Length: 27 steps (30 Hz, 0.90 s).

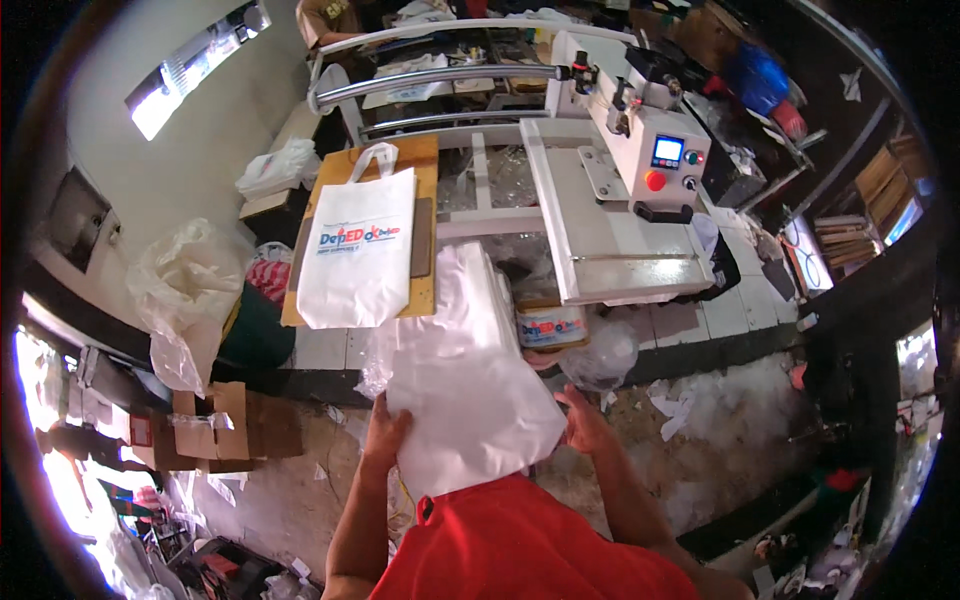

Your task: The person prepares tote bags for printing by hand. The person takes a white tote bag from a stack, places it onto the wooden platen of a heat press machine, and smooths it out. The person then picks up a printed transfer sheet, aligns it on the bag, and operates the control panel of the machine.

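A blank white bag point(470, 410) lies over my red-clad lap and reaches up onto a stack of white bags point(460, 280). My left hand point(387, 435) grips its left edge, fingers partly hidden. My right hand point(580, 425) is at its right edge with fingers apart and slightly bent. Just ahead on the left, a printed white tote bag point(355, 275) lies flat on a wooden board point(428, 170), handle upward. A white press machine point(640, 165) with a small screen and red button stands to the right.
Another person's arm point(325, 35) is behind the rails at the top. A plastic sack point(185, 270) and green bin point(255, 335) stand left, cardboard boxes point(210, 420) below them. A printed box point(550, 322) and clear plastic bundle point(600, 355) sit beside the stack. Scraps litter the floor.
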Tool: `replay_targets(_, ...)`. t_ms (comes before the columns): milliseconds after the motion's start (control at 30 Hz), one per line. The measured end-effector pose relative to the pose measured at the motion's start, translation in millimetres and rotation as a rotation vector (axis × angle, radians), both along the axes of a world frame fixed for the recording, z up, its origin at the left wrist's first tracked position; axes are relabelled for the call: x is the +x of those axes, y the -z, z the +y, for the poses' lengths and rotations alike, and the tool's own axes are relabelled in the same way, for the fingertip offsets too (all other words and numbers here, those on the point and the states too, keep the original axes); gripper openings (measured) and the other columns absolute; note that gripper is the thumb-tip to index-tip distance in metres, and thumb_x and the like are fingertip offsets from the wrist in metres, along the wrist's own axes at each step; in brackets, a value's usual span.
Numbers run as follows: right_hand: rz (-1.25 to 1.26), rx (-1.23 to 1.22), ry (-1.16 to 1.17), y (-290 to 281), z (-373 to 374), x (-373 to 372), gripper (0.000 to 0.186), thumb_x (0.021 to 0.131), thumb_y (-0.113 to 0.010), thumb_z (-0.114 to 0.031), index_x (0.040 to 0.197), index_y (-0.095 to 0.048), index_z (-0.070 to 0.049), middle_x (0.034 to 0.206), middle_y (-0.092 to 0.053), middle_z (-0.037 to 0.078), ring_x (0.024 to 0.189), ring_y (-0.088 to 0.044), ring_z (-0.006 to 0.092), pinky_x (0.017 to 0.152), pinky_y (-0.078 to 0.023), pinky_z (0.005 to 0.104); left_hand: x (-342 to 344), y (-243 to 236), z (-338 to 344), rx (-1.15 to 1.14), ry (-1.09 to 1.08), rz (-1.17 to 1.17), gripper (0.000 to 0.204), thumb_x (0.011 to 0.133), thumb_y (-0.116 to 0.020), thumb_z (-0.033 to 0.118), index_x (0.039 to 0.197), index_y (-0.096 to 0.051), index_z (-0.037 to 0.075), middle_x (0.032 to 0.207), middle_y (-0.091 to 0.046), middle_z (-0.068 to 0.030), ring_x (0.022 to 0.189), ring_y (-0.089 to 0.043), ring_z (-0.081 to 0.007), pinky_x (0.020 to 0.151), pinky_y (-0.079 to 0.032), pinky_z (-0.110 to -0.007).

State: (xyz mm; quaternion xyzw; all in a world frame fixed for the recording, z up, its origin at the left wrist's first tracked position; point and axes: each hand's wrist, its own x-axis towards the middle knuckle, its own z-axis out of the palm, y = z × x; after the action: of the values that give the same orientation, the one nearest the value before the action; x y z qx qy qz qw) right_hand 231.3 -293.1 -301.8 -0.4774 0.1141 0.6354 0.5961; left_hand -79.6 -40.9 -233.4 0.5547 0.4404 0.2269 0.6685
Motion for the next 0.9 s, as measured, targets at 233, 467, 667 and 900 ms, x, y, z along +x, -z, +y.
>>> replay_targets(233,-0.587,0.205,-0.173,-154,95,-45,0.057,0.091,-0.073,-0.013,0.143,-0.053,-0.005,0.093,-0.069,0.008,0.061,-0.056,0.0113,0.057,-0.044,0.0216,-27,-125,63,0.357,0.167,-0.076,0.063,0.092,-0.066,0.007,0.149,-0.042,0.001,0.123,-0.062,-0.0123,0.105,-0.058,-0.0153,0.091,-0.049,-0.03)
replay_targets(467,-1.456,0.464,-0.035,-325,271,-29,0.044,0.091,-0.072,-0.021,0.133,-0.062,-0.011,0.092,-0.064,-0.001,0.078,-0.053,0.0077,0.076,-0.047,0.023,-28,-278,229,1.168,-0.153,0.215,0.037,0.096,-0.061,0.004,0.133,-0.06,0.001,0.109,-0.069,-0.0108,0.099,-0.064,-0.0155,0.09,-0.051,-0.031)
replay_targets(667,-2.173,0.99,0.913,-428,398,-71,0.035,0.104,-0.052,-0.005,0.137,-0.056,0.001,0.136,-0.062,0.014,0.113,-0.063,0.0185,0.096,-0.05,0.031,-18,-302,377,1.536,-0.58,-0.589,0.037,0.099,-0.053,0.003,0.136,-0.054,0.006,0.107,-0.065,-0.0069,0.092,-0.061,-0.014,0.081,-0.051,-0.029)
replay_targets(900,-1.806,-0.239,-0.338,-74,512,-22,0.037,0.09,-0.056,-0.011,0.125,-0.066,-0.008,0.12,-0.069,0.02,0.113,-0.064,0.0381,0.094,-0.051,0.0472,19,-9,454,0.931,0.291,0.782,0.05,0.103,-0.04,0.024,0.153,-0.041,0.025,0.125,-0.058,-0.0215,0.118,-0.06,-0.0415,0.093,-0.052,-0.053)
